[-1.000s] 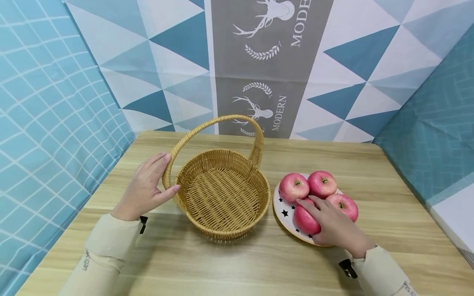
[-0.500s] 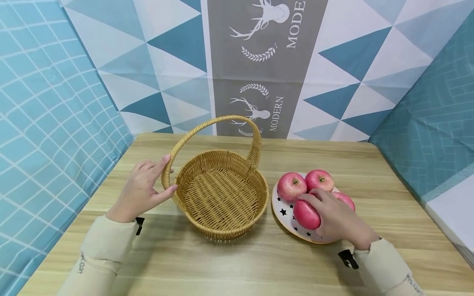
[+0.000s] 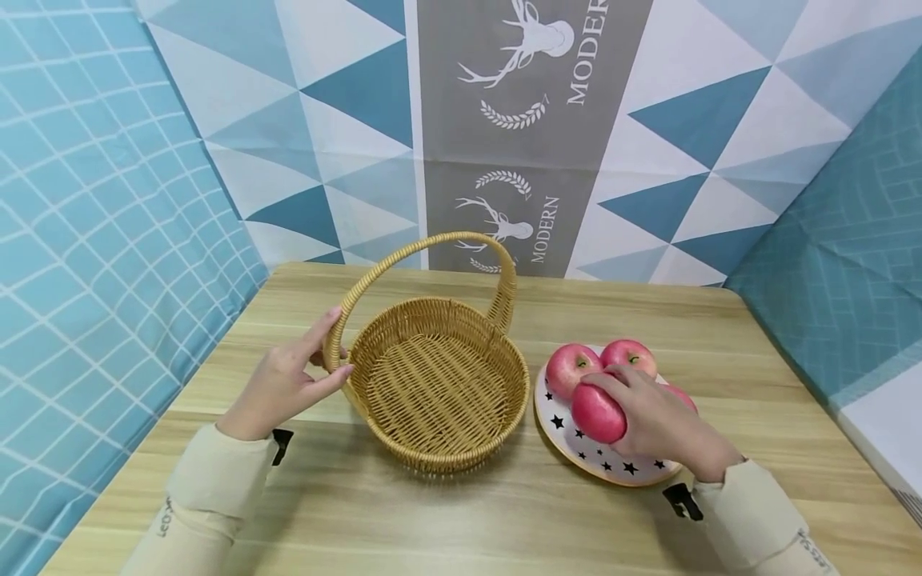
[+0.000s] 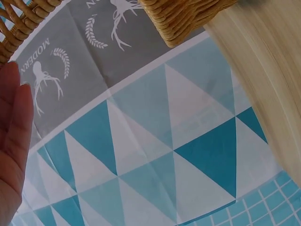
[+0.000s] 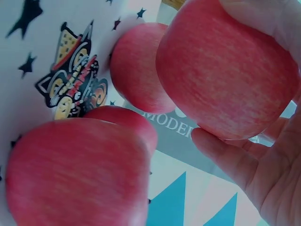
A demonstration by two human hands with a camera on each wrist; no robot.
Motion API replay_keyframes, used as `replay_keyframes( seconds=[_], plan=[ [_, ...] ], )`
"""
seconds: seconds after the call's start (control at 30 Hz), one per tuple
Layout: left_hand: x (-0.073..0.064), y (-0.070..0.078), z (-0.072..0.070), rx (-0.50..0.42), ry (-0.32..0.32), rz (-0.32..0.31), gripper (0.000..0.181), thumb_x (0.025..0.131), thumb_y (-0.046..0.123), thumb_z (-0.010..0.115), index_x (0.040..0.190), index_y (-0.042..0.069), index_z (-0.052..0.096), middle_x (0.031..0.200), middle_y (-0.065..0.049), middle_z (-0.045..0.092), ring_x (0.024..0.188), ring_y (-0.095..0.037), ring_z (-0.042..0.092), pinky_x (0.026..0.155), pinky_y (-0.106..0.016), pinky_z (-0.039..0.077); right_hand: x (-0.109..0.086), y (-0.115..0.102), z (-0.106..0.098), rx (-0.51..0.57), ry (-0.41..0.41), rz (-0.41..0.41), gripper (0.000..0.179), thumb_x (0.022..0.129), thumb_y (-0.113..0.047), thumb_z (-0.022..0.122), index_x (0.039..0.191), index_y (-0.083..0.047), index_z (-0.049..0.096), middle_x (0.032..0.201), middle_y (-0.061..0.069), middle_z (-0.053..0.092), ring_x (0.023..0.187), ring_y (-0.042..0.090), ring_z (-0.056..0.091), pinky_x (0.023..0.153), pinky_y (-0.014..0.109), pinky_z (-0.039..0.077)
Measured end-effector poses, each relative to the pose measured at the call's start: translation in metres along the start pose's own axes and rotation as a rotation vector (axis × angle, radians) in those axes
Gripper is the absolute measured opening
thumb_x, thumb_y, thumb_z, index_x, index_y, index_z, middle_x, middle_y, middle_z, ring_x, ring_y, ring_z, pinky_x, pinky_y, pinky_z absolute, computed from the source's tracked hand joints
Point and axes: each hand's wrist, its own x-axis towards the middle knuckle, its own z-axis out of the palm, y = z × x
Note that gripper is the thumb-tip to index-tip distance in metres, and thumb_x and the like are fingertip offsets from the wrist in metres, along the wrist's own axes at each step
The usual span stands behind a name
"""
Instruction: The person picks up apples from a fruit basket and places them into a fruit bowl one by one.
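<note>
An empty wicker basket [image 3: 432, 462] with a tall arched handle [image 3: 392, 260] stands mid-table. My left hand [image 3: 288, 382] grips the lower left of that handle, thumb in front and fingers passing behind it. In the left wrist view, its fingertips [image 4: 21, 108] lie beside woven wicker. Over a round white plate [image 3: 601, 474] with black stars, my right hand [image 3: 666, 420] holds a red apple [image 3: 599, 414]. The right wrist view shows this apple [image 5: 225, 70] between thumb and fingers, raised above the plate. Behind it sit two apples [image 3: 571, 366]; a third [image 3: 680, 394] is mostly hidden by the hand.
Everything rests on a light wood-grain table [image 3: 446, 528]. A patterned backdrop [image 3: 497, 136] rises at the back, with blue tiled sheets [image 3: 94, 208] on the left and teal ones on the right. A white block [image 3: 889, 424] stands beyond the right edge.
My right hand has closed round the front apple and lifted it slightly off the plate, uncovering more stars beneath. The left hand's fingers have slid further round the basket handle.
</note>
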Motion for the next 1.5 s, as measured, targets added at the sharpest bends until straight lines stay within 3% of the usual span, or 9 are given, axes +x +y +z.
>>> replay_keyframes(
  seconds=[0.3, 0.5, 0.87, 1.3, 1.5],
  plan=[
    [-0.001, -0.003, 0.003, 0.029, 0.022, 0.035, 0.060, 0.102, 0.042, 0.043, 0.154, 0.015, 0.030, 0.066, -0.004, 0.058, 0.054, -0.010, 0.052, 0.046, -0.018, 0.044, 0.011, -0.004, -0.005, -0.007, -0.021, -0.020, 0.083, 0.055, -0.020, 0.093, 0.130, -0.009, 0.057, 0.121, 0.015, 0.053, 0.108, 0.037, 0.054, 0.068, 0.049, 0.058],
    [-0.001, 0.000, 0.003, -0.008, 0.013, 0.020, 0.060, 0.101, 0.042, 0.043, 0.153, 0.015, 0.031, 0.066, -0.003, 0.055, 0.053, -0.011, 0.051, 0.046, -0.014, 0.044, 0.022, -0.009, -0.007, 0.010, -0.028, -0.051, 0.081, 0.056, -0.019, 0.093, 0.129, -0.011, 0.058, 0.125, 0.017, 0.053, 0.110, 0.037, 0.053, 0.073, 0.053, 0.056],
    [0.000, 0.004, 0.001, 0.067, 0.033, 0.061, 0.061, 0.100, 0.046, 0.045, 0.152, 0.016, 0.035, 0.064, -0.003, 0.059, 0.050, -0.014, 0.056, 0.040, -0.014, 0.042, 0.042, -0.023, -0.014, 0.062, -0.069, -0.057, 0.085, 0.051, -0.014, 0.092, 0.129, -0.018, 0.058, 0.126, 0.014, 0.052, 0.106, 0.035, 0.056, 0.073, 0.053, 0.055],
    [0.002, 0.006, 0.000, 0.110, 0.034, 0.071, 0.063, 0.099, 0.050, 0.047, 0.149, 0.013, 0.039, 0.062, -0.003, 0.062, 0.046, -0.012, 0.054, 0.037, -0.013, 0.033, 0.062, -0.030, -0.019, 0.124, -0.125, -0.096, 0.078, 0.061, -0.022, 0.091, 0.130, -0.019, 0.056, 0.123, 0.012, 0.053, 0.108, 0.033, 0.055, 0.076, 0.050, 0.056],
    [0.001, 0.004, -0.001, 0.145, 0.038, 0.092, 0.065, 0.099, 0.053, 0.045, 0.154, 0.021, 0.031, 0.064, 0.001, 0.059, 0.044, -0.001, 0.031, 0.037, -0.013, 0.026, 0.068, -0.032, -0.020, 0.137, -0.114, -0.123, 0.077, 0.061, -0.022, 0.092, 0.129, -0.016, 0.057, 0.121, 0.013, 0.054, 0.105, 0.033, 0.056, 0.075, 0.049, 0.056]
  ],
)
